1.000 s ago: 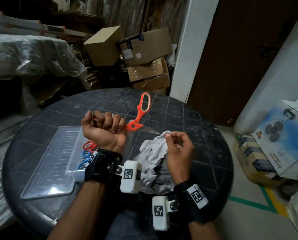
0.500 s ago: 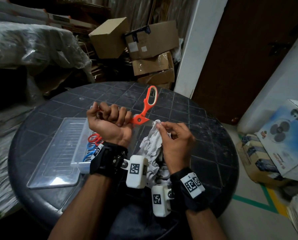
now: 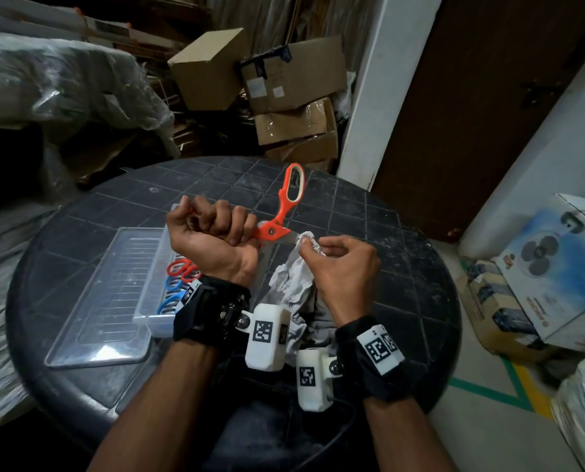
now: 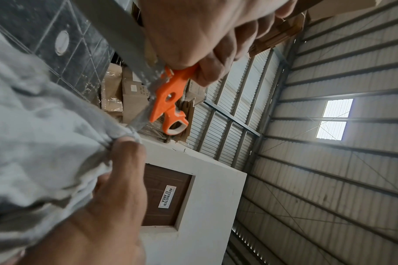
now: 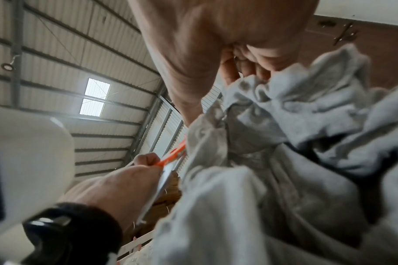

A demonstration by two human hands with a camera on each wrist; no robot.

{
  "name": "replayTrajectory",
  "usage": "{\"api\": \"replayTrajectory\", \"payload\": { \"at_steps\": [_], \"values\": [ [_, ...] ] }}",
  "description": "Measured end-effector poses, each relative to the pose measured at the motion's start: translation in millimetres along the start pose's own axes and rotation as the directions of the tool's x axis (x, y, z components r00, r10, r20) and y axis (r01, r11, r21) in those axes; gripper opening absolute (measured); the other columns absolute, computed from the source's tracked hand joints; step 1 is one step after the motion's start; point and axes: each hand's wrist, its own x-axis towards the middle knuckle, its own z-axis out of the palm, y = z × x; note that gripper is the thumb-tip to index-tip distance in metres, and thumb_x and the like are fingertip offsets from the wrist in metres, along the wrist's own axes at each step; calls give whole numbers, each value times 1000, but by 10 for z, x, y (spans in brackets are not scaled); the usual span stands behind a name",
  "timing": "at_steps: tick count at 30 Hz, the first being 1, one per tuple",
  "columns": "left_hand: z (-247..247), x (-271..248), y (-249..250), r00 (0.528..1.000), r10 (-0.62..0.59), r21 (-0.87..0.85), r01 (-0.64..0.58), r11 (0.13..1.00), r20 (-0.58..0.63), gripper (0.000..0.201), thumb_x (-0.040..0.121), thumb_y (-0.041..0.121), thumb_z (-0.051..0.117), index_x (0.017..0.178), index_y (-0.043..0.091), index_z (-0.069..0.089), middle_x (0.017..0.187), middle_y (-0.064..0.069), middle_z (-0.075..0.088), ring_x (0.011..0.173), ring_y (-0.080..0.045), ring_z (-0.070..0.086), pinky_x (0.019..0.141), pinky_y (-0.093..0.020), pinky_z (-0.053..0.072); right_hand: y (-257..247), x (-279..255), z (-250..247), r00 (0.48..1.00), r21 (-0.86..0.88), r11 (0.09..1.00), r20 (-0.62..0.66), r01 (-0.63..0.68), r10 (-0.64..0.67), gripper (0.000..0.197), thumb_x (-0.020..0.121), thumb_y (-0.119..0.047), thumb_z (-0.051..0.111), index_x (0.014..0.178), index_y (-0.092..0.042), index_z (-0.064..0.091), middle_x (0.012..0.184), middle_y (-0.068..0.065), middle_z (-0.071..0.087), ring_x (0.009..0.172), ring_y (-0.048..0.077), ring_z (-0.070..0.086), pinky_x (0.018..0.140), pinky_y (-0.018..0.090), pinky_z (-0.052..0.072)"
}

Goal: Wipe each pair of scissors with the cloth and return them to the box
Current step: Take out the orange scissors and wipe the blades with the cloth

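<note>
My left hand (image 3: 216,229) grips one handle of the orange scissors (image 3: 286,206) in a fist above the table; the other handle loop sticks up and away. The scissors are spread open, one blade (image 4: 116,30) running back under my wrist. My right hand (image 3: 332,257) pinches a bunched part of the grey cloth (image 3: 294,277) against the other blade beside the orange pivot (image 4: 168,96). The rest of the cloth hangs down to the table. The clear plastic box (image 3: 154,321) sits left of my left wrist and holds red and blue scissors (image 3: 178,281).
The box's clear lid (image 3: 103,301) lies flat on the round black table (image 3: 403,267), left of the box. Cardboard boxes (image 3: 284,97) and plastic-wrapped bundles (image 3: 63,83) crowd the space behind. A fan carton (image 3: 556,267) stands on the floor at right.
My right hand lifted the cloth from low over the table up to the blade near the pivot. My left hand kept its grip on the orange scissors, which hardly moved.
</note>
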Motion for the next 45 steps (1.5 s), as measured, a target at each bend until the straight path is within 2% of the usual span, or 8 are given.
{"api": "replayTrajectory", "payload": {
  "at_steps": [5, 14, 21, 25, 30, 35, 40, 45],
  "values": [
    [18, -12, 7, 1000, 10, 1, -10, 1000, -6, 46, 96, 36, 33, 55, 21, 19, 45, 5, 9, 36, -11, 8, 42, -18, 14, -84, -63, 62, 999, 10, 1000, -53, -1, 1, 22, 73, -38, 88, 79, -19, 80, 65, -14, 71, 59, -4, 67, 60, 25, 60],
    [15, 18, 55, 998, 20, -9, -20, 1000, -55, 44, 90, 36, 41, 55, 22, 19, 46, 6, 8, 37, -12, 6, 46, -21, 9, -113, -153, 97, 995, -43, 999, -100, 26, -30, 43, 78, -49, 83, 107, -19, 72, 81, -13, 65, 74, 4, 66, 70, 36, 61],
    [4, 27, 68, 995, 2, -23, -4, 1000, -98, 44, 94, 36, 35, 55, 22, 19, 45, 6, 9, 36, -12, 7, 46, -20, 10, -82, -175, 95, 895, -106, 900, -103, 423, -433, 9, 83, -12, 85, 88, -13, 77, 89, 1, 66, 72, 8, 61, 63, 24, 55],
    [2, 34, 70, 993, -9, -28, 5, 1000, -116, 45, 95, 37, 34, 54, 23, 20, 44, 6, 10, 37, -13, 7, 45, -20, 11, -32, -124, 8, 860, -122, 854, -11, 506, -511, 18, 86, -10, 82, 104, -13, 80, 92, 1, 70, 76, 7, 64, 69, 11, 53],
    [15, 16, 57, 991, -13, -25, 10, 1000, -136, 45, 95, 37, 34, 55, 23, 20, 45, 6, 10, 37, -13, 7, 46, -20, 11, -28, -98, -38, 816, -161, 801, 67, 576, -574, 16, 83, -5, 83, 99, -10, 81, 92, 3, 70, 76, 4, 61, 72, -3, 42],
    [15, 18, 62, 989, -22, -36, 17, 999, -149, 45, 95, 37, 35, 55, 23, 19, 46, 6, 9, 38, -13, 7, 46, -21, 10, -8, -84, -102, 760, -204, 733, 199, 649, -618, 24, 86, -9, 80, 109, -8, 77, 99, 5, 62, 79, 7, 58, 74, 8, 48],
    [11, 1, 39, 985, -59, -46, 53, 998, -162, 46, 95, 37, 34, 55, 23, 17, 45, 6, 9, 37, -13, 7, 44, -20, 12, 13, -38, -84, 704, -283, 645, 287, 710, -649, 17, 87, 0, 74, 100, -4, 65, 102, 10, 58, 76, 20, 62, 70, 35, 60],
    [22, -6, 39, 978, -61, -40, 54, 998, -202, 45, 94, 36, 36, 55, 23, 18, 46, 6, 9, 38, -13, 7, 45, -20, 11, 35, -19, -57, 688, -358, 587, 355, 726, -633, 17, 92, -4, 69, 107, -2, 63, 105, 12, 58, 77, 22, 62, 70, 39, 60]
  ]
}}
